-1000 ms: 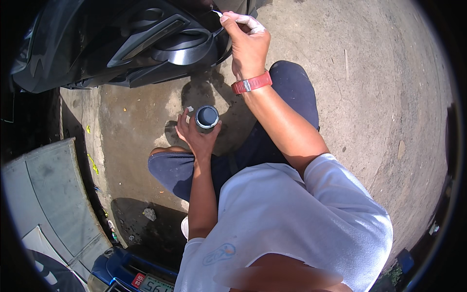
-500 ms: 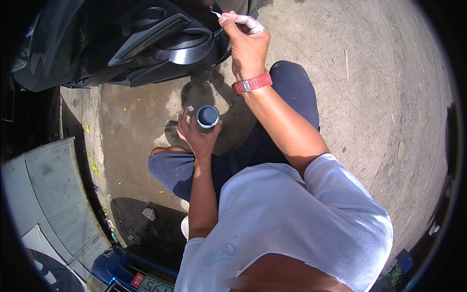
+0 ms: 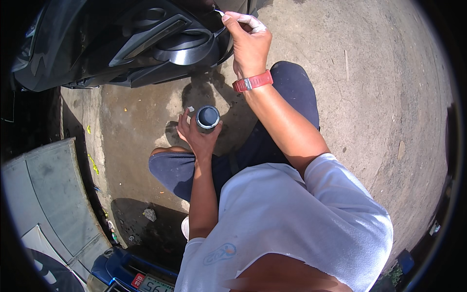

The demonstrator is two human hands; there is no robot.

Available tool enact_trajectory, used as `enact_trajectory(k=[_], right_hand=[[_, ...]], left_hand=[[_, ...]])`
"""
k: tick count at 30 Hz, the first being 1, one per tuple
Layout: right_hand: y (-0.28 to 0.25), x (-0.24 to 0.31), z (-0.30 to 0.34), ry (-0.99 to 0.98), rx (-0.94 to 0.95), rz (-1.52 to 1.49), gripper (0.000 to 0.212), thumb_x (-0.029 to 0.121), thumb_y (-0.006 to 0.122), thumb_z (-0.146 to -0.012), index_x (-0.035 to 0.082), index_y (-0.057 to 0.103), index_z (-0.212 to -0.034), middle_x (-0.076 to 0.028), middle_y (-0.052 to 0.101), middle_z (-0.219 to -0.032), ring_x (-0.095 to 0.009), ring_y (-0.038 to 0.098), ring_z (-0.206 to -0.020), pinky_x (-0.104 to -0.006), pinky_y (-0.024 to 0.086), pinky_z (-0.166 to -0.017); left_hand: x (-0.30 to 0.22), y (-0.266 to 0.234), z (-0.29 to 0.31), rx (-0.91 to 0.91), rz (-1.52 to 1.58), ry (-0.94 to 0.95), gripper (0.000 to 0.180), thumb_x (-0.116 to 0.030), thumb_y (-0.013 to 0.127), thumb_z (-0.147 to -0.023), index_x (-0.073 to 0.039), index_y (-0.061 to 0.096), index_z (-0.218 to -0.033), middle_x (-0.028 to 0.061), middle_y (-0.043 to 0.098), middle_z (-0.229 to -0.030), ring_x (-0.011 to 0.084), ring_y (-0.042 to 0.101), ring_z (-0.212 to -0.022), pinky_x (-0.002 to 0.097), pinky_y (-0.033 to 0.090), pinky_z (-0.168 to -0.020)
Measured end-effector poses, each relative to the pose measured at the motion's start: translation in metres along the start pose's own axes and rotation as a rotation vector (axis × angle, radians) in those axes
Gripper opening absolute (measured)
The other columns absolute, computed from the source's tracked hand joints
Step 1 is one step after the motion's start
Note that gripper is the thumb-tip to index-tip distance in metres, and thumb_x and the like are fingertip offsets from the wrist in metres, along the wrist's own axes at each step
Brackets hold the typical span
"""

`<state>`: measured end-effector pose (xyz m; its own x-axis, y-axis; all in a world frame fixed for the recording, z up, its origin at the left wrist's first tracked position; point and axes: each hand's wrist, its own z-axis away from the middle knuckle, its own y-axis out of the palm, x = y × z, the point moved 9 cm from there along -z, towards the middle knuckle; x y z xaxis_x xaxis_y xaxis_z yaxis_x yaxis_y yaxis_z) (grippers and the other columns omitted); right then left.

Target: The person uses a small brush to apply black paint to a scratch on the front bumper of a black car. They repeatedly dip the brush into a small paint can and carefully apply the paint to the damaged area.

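My left hand (image 3: pixel 196 138) is wrapped round an open round can (image 3: pixel 208 128) with a pale rim and dark grey inside, held above the ground between my knees. My right hand (image 3: pixel 248 31), whitish on its fingers and with a red wristband (image 3: pixel 253 82), pinches a thin white piece (image 3: pixel 219 13). Its tip is close to the glossy black body of a vehicle (image 3: pixel 189 46), which looks like a scooter. Whether the tip touches the panel I cannot tell. A small white scrap (image 3: pixel 190 109) lies on the ground past my left fingertips.
Stained concrete ground (image 3: pixel 360 97) spreads around me. At the left stands a grey panel (image 3: pixel 58 190), and below it the blue front of another vehicle (image 3: pixel 114 267) with a plate. A pale stone (image 3: pixel 150 214) and yellow scraps (image 3: pixel 93 164) lie on the ground to the left.
My right hand has shifted very slightly to the right with the white piece still pinched. The left hand and can have barely moved.
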<state>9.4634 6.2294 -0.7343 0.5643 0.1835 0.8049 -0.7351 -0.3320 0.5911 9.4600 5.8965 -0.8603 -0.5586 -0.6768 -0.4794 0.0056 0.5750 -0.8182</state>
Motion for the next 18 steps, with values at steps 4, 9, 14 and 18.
enact_trajectory(k=[4,9,14,18], right_hand=[[0.0016,-0.0015,0.0,-0.026,-0.002,-0.002,0.018,0.001,0.093,-0.097,-0.004,0.087,-0.114,-0.011,0.086,-0.112,-0.014,0.079,-0.101,-0.0279,0.063,-0.096],[0.0019,-0.0064,0.001,-0.041,-0.01,0.074,0.018,0.0,0.093,-0.097,-0.004,0.087,-0.113,-0.012,0.086,-0.115,-0.015,0.079,-0.106,-0.0291,0.063,-0.099],[0.0049,-0.0023,0.0037,-0.085,0.011,0.145,0.017,0.001,0.093,-0.097,-0.004,0.088,-0.113,-0.012,0.085,-0.116,-0.015,0.079,-0.109,-0.0289,0.063,-0.101],[0.0024,-0.0027,0.0085,-0.059,0.005,0.144,0.016,0.001,0.092,-0.097,-0.003,0.089,-0.112,-0.013,0.086,-0.116,-0.017,0.078,-0.117,-0.0296,0.062,-0.103]], left_hand=[[0.0003,-0.0002,0.0002,-0.001,0.001,0.002,0.085,-0.04,0.108,-0.067,-0.007,0.073,-0.138,0.0158,0.056,-0.169,0.0479,0.038,-0.164,0.0749,0.022,-0.136],[-0.0011,-0.001,-0.0001,0.005,-0.002,0.002,0.085,-0.04,0.108,-0.068,-0.007,0.073,-0.138,0.0158,0.055,-0.169,0.048,0.038,-0.164,0.0745,0.022,-0.136],[-0.0005,0.0001,-0.0002,0.006,-0.008,0.001,0.085,-0.04,0.108,-0.068,-0.008,0.073,-0.139,0.0154,0.055,-0.17,0.048,0.038,-0.165,0.0742,0.022,-0.136],[0.0002,-0.0036,0.0063,0.019,-0.004,-0.007,0.086,-0.04,0.108,-0.068,-0.008,0.072,-0.139,0.0149,0.055,-0.17,0.048,0.038,-0.164,0.0744,0.022,-0.136]])
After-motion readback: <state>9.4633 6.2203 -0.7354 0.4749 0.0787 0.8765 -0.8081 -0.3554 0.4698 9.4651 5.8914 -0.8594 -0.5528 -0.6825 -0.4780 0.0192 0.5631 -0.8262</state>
